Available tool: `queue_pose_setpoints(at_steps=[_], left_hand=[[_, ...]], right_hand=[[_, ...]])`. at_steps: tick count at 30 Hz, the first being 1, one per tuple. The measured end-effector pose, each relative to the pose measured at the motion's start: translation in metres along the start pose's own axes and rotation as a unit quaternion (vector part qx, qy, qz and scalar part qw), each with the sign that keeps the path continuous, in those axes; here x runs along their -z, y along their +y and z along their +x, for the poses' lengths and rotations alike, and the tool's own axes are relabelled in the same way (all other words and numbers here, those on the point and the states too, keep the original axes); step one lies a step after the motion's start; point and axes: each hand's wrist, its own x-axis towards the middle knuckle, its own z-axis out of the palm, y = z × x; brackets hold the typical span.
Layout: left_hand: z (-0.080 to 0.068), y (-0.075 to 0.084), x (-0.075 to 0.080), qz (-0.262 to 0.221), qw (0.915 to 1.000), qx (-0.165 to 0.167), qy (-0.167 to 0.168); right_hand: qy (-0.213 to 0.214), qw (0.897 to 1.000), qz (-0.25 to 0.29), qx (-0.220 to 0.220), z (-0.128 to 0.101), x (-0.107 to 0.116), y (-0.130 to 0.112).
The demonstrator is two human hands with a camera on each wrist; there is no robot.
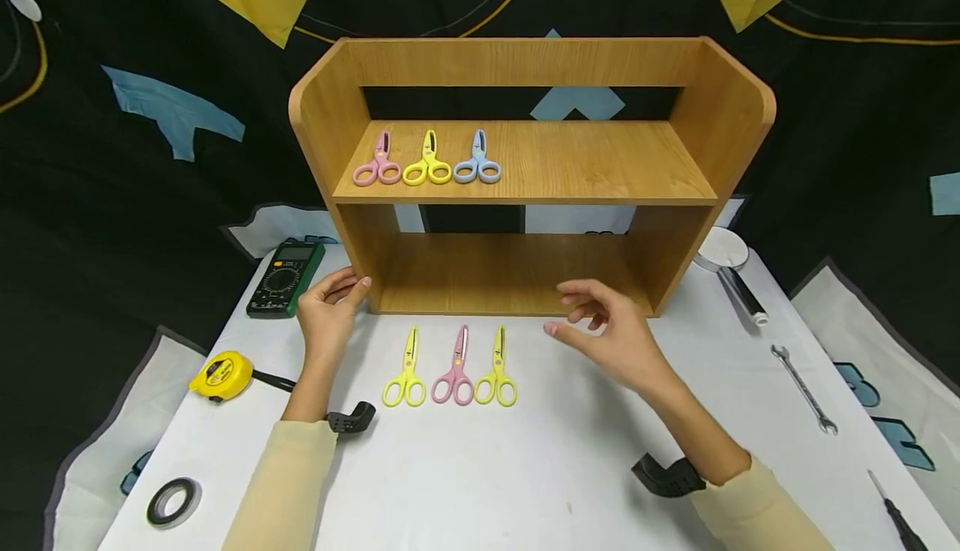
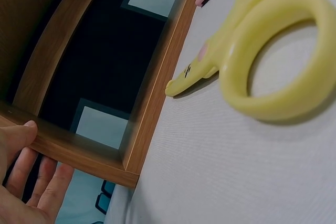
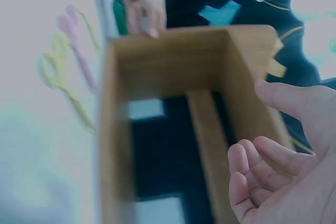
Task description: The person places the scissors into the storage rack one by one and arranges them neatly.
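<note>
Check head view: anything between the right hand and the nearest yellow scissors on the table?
Nothing: bare white table separates the right hand from the yellow scissors, seen in the head view.

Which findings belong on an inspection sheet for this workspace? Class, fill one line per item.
Surface: white table.
Job's things: wooden shelf; three scissors on shelf; three scissors on table.
Clutter: multimeter, tape measure, tape roll, wrench, magnifier.
Hands: left hand touches the shelf's corner; right hand hovers open, holding nothing.
Cables: nothing seen.
Surroundings: dark patterned backdrop.
</note>
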Motion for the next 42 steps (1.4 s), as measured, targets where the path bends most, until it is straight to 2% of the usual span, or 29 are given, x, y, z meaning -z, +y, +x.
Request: queue_pose_setpoints(at_steps=[5,11,18,26,33,38,42], left_hand=[[0.001,-0.001,0.002,0.018,0.9998,-0.002,0.0],[0.002,-0.002,0.002,0.011,0.9999,-0.009,-0.002],[0.002,-0.003,0.0,0.004,0.9999,-0.008,-0.004],[0.001,0.0,-0.001,0.002,0.9999,-0.012,0.001],[0.0,0.002,0.0,-0.006,1.0,-0.006,-0.004],[0.0,0.001,0.0,-0.002,1.0,-0.009,-0.001],[-0.001,0.0,0.001,0.003,1.0,-0.007,0.001]], right_hand=[[-0.04,0.999,0.013,-0.029,-0.021,-0.036,0.023],[-0.08,0.994,0.039,-0.066,-0.031,-0.073,0.055],[-0.079,0.993,0.032,-0.084,-0.035,-0.1,0.068],[-0.05,0.996,-0.029,-0.07,-0.032,-0.116,0.068],[-0.035,0.994,-0.099,-0.04,-0.032,-0.123,0.064],[-0.023,0.994,-0.097,-0.05,-0.031,-0.122,0.058],[-0.017,0.995,-0.074,-0.063,-0.027,-0.117,0.054]])
